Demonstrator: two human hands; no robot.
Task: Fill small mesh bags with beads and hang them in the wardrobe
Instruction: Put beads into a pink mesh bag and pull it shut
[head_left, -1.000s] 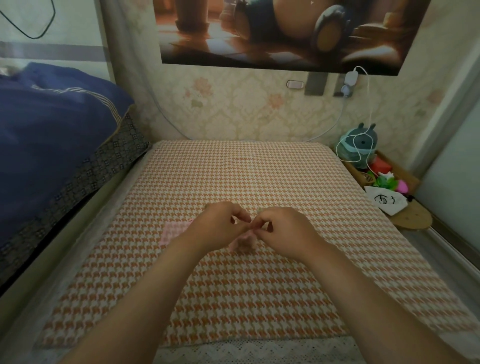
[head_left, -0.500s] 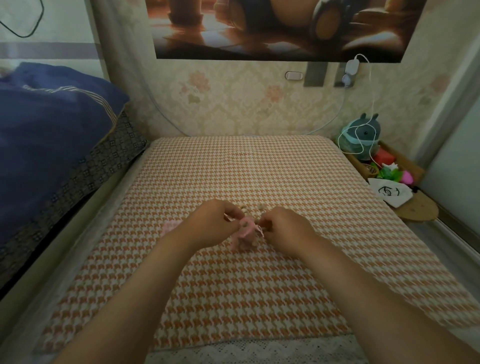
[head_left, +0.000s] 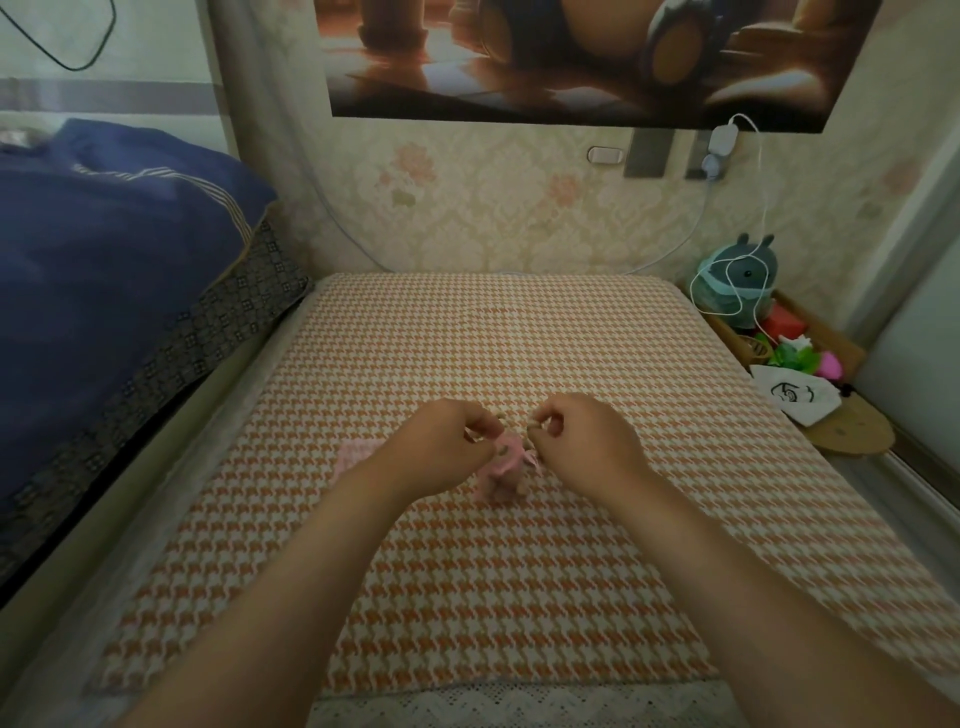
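Note:
A small pink mesh bag (head_left: 503, 470) with dark beads showing inside it stands on the orange houndstooth cloth (head_left: 467, 338). Its neck is gathered by a pink drawstring. My left hand (head_left: 447, 447) pinches the string on the bag's left side, my right hand (head_left: 582, 441) pinches it on the right, and the two hands are a short way apart above the bag. A second pink mesh bag (head_left: 353, 454) lies flat on the cloth, mostly hidden behind my left wrist.
A bed with a blue quilt (head_left: 114, 270) runs along the left. At the right stands a low wooden tray (head_left: 831, 343) with a teal plush toy (head_left: 740, 280), coloured items and a white pouch (head_left: 795, 397). A white charger cable (head_left: 758, 218) hangs from the wall.
My hands were touching over the bag; they have drawn apart sideways, each with a string end. The bag's neck now looks gathered tighter.

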